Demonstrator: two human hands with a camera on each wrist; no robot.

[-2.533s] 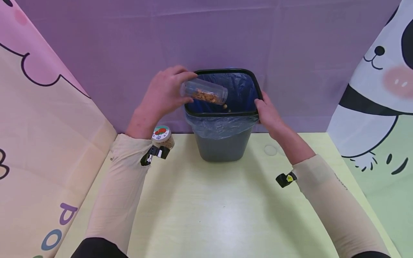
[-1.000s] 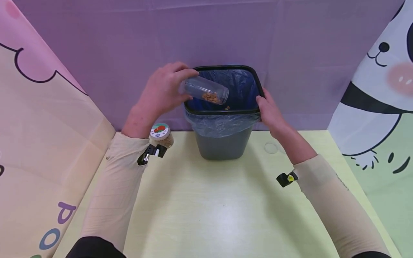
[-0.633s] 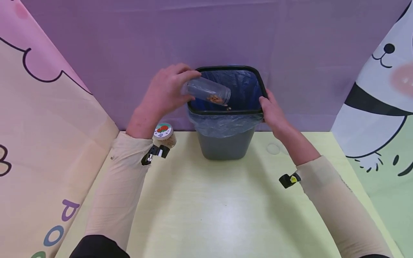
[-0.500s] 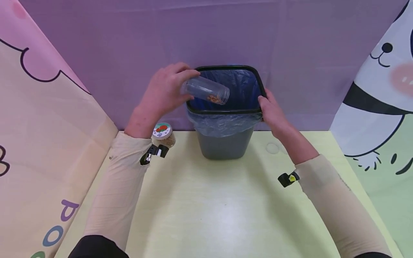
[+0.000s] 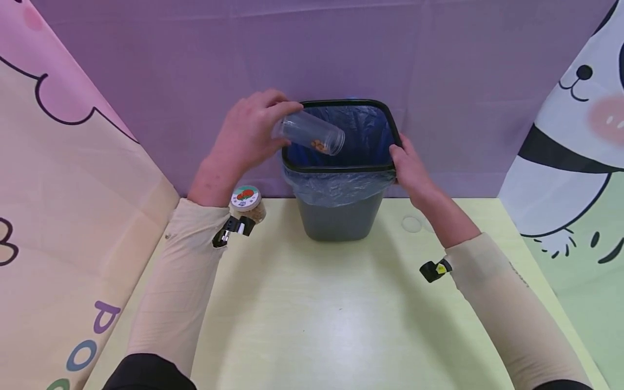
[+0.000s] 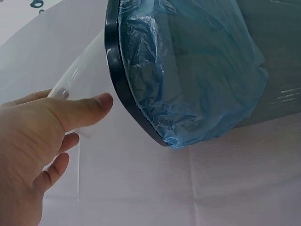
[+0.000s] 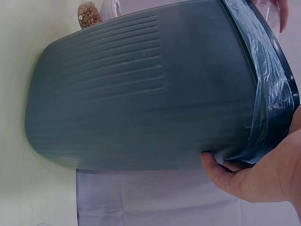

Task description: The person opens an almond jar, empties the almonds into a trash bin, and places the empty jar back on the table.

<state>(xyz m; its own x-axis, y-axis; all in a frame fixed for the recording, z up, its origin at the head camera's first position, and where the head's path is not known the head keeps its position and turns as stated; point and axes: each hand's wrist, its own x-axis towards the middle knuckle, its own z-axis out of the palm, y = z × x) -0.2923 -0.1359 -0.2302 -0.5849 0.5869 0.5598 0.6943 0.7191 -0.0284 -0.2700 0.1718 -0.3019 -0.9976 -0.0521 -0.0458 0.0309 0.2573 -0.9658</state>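
My left hand [image 5: 251,130] grips a clear plastic jar [image 5: 309,130] by its base end, thumb and fingers on either side. The jar tilts mouth-down to the right over the bin's opening. A few small brown nuts [image 5: 319,145] lie inside near its mouth. The grey trash bin [image 5: 338,222] stands upright at the table's back, lined with a blue plastic bag [image 5: 336,189] folded over the black rim. My right hand [image 5: 411,168] holds the bin's right side at the rim. In the right wrist view its thumb and fingers press the bin wall [image 7: 141,103] under the bag's edge.
A lidded jar [image 5: 247,205] with a red-and-green label stands left of the bin, near my left wrist; brown nuts [image 7: 88,15] show in it in the right wrist view. A clear round disc [image 5: 411,223] lies right of the bin. A purple backdrop [image 5: 331,54] rises close behind.
Most of the nuts have left the tilted jar; earlier some were dropping from its mouth into the bin. The jar and left hand have risen slightly. My right hand keeps its hold.
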